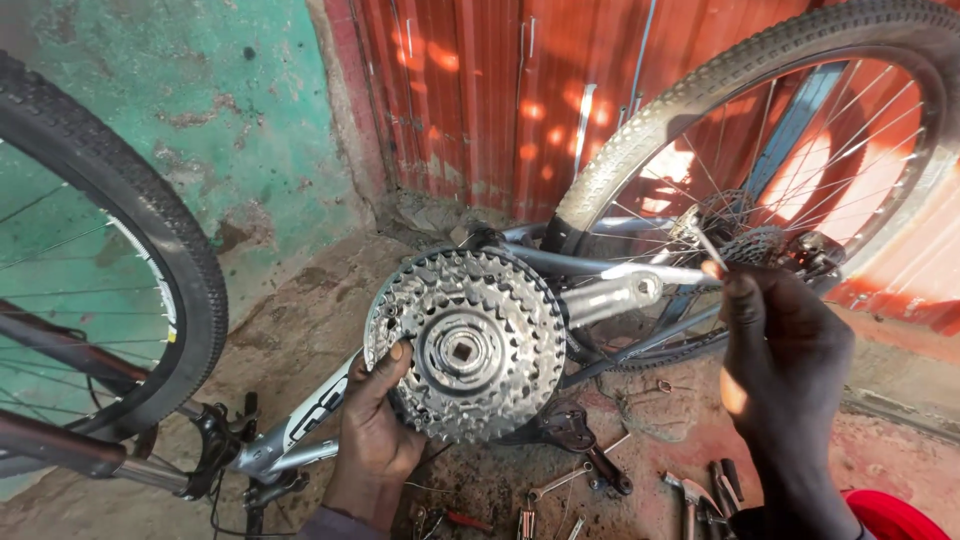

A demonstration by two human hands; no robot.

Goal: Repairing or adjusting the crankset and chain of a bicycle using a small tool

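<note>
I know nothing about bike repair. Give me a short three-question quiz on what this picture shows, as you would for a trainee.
1. True or false: the left hand holds the toothed sprocket cluster by its lower left edge.
2. What shape is the hole at the centre of the sprocket cluster?
A. round
B. square
C. star
3. Fill in: the right hand pinches a thin metal ____ in front of the rear wheel.

Key
1. True.
2. B, square.
3. Rod; it is too thin to tell more. Hand tools lie on the ground below.
</note>
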